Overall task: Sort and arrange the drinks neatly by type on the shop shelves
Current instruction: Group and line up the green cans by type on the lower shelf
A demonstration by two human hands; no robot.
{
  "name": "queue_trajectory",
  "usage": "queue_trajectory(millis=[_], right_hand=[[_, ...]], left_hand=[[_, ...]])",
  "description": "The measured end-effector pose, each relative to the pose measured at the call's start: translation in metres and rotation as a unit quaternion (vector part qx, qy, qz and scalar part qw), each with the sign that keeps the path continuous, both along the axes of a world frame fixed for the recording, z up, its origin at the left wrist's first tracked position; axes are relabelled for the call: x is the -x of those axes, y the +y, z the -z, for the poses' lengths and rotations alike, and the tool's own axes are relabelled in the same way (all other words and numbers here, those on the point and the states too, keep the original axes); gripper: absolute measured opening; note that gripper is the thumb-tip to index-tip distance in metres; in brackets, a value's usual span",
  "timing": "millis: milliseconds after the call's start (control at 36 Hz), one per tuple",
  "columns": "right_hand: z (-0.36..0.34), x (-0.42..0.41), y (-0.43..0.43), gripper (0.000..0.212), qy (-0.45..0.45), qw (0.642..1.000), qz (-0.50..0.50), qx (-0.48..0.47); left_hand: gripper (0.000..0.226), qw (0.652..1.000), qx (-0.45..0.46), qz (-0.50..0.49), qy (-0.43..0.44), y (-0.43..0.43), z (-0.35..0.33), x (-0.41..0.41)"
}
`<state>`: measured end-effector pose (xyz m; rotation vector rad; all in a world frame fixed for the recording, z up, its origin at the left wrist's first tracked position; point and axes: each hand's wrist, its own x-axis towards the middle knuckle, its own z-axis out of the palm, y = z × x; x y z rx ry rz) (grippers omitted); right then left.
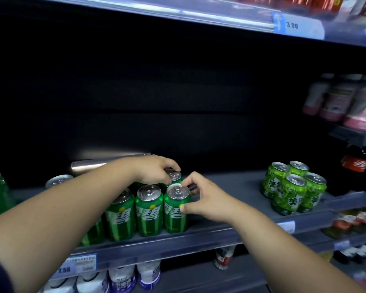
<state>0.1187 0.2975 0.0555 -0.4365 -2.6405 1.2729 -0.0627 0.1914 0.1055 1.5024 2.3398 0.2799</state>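
Both hands on the dark green soda cans at the front of the middle shelf [199, 235]

Left hand [156, 169] pinches the rim of a back-row can [173, 176] — its body hidden; right hand [203, 199] grips the front right can [176, 209] between thumb and fingers. Light green cans [293, 188] stand well apart, right; the bottles beyond are blurred — labels unreadable
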Motion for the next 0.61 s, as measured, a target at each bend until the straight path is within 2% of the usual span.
queue_trajectory(millis=[417,528,611], right_hand=[[0.005,-0.001,0.006,0.043,0.012,0.999,-0.015,0.029],[0.007,-0.006,0.009,0.043,0.001,1.000,-0.018,0.002],[0.005,-0.015,0.012,0.057,-0.019,0.999,-0.027,-0.022]], left_hand=[[0.057,0.999,0.009,-0.025,-0.020,0.001,0.003,-0.005],[0.030,0.998,-0.019,-0.042,-0.036,0.011,0.005,-0.008],[0.017,0.998,-0.023,-0.052,-0.031,0.020,0.001,-0.013]])
